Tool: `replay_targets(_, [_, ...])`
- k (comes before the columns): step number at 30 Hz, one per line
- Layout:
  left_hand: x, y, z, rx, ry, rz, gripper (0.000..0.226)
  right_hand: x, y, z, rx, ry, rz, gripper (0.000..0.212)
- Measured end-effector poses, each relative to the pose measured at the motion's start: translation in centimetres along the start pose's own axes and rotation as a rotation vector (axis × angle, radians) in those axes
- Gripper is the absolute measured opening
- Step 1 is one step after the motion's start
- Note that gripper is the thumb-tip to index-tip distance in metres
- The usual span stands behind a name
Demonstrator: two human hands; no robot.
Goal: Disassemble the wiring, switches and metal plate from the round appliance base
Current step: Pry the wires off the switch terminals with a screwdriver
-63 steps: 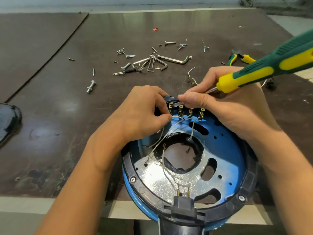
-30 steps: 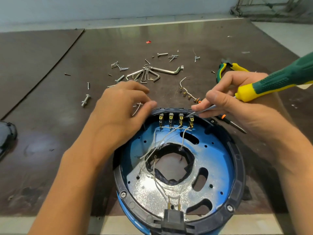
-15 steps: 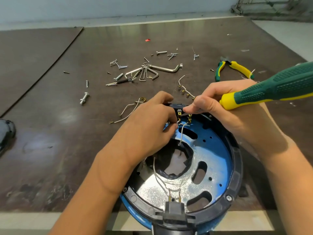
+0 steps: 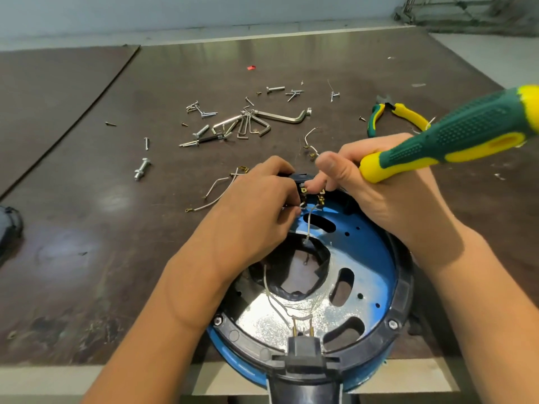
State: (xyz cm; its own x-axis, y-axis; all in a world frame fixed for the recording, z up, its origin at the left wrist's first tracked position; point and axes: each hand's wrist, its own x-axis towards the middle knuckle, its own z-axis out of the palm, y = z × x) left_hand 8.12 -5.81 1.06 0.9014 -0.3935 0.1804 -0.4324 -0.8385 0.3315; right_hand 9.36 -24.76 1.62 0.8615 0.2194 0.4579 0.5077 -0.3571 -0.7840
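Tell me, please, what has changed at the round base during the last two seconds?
The left hand went out to the left of the base, laid a pulled-off wire on the table, then returned; its fingers now pinch a wire end at the switch terminals. The right hand kept gripping the screwdriver there. The base, pliers and hex keys stayed put.

Sitting at lower centre, overhanging the table's (image 4: 87, 199) near edge: the round appliance base (image 4: 404, 290), metal plate (image 4: 367, 266) lying inside it. Meeting at its upper rim: left hand (image 4: 250, 217) holding the switches (image 4: 306, 193), right hand (image 4: 388, 196) gripping a screwdriver (image 4: 460, 132) slanting toward upper right. Lying beyond: loose wires (image 4: 215, 196) left, hex keys (image 4: 280, 116) above, pliers (image 4: 405, 113) upper right.
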Motion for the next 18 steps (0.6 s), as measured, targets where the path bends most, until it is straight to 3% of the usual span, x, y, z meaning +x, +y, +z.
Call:
replay_targets(11, [0.0,0.1,-0.1,-0.022,-0.003,-0.004,0.009,0.3,-0.4,0.7,0.301,0.130,0.251,0.043])
replay_targets(18, [0.0,-0.1,0.0,-0.015,-0.006,-0.008,0.009,0.6,0.5,0.5,0.349,0.132,0.290,0.043])
